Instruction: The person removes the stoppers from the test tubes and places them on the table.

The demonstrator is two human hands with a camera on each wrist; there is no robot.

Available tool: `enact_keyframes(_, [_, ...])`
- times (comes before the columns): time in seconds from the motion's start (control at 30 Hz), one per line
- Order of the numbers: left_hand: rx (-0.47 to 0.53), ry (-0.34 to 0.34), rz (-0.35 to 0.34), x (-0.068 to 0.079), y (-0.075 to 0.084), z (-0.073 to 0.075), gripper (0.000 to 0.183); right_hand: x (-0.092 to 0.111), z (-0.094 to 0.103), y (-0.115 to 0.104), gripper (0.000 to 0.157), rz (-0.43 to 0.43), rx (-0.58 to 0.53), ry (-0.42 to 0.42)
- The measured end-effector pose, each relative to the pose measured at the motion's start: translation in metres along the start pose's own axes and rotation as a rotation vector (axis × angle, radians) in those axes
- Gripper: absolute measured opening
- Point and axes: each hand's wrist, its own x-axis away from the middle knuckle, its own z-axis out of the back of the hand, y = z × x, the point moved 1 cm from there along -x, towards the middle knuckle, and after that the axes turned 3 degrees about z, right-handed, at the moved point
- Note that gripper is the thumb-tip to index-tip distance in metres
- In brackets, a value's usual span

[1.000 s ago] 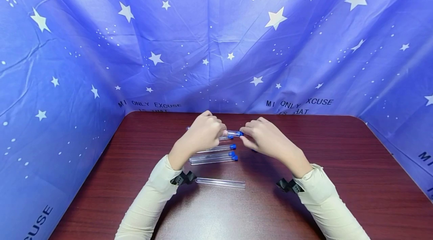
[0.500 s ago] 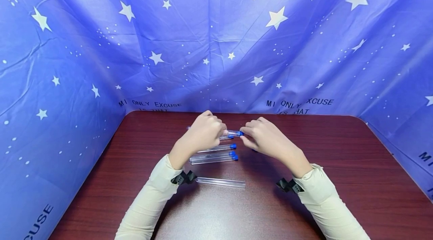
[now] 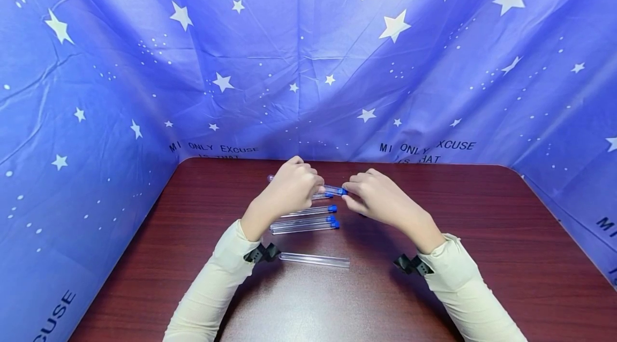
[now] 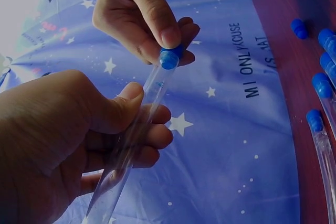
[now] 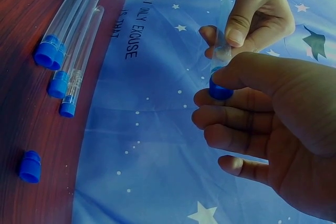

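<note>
My left hand (image 3: 291, 187) holds a clear test tube (image 4: 153, 88) between thumb and fingers. At the tube's mouth sits a blue cap (image 4: 171, 57), pinched by thumb and fingers of my right hand (image 3: 381, 197). In the right wrist view the cap (image 5: 220, 92) lies under the right thumb, with the other fingers spread below it. The tube's rounded end (image 3: 271, 177) shows past the left hand in the head view. Most of its length is hidden there behind that hand.
Several capped test tubes (image 3: 306, 228) lie side by side below the left hand. Nearer the front lies an uncapped tube (image 3: 314, 260). A loose blue cap (image 5: 30, 167) rests on the dark red table (image 3: 482, 213). Blue star-patterned cloth (image 3: 299, 37) surrounds the table.
The held tube has tilted slightly, its rounded end rising and its capped end dipping a little. Both hands have stayed almost in place.
</note>
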Motion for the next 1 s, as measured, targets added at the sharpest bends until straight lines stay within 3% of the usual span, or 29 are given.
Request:
enact_keyframes(0.3, [-0.002,0.042,-0.017,0.0003,-0.0011,-0.0021,0.02,0.0,0.0014,-0.0006,0.016,0.002,-0.004,0.007])
enact_keyframes(1.0, [0.002,0.04,-0.013,0.0002,-0.0008,-0.0029,0.023,0.0005,-0.0017,0.0018,0.014,-0.023,-0.015,-0.009])
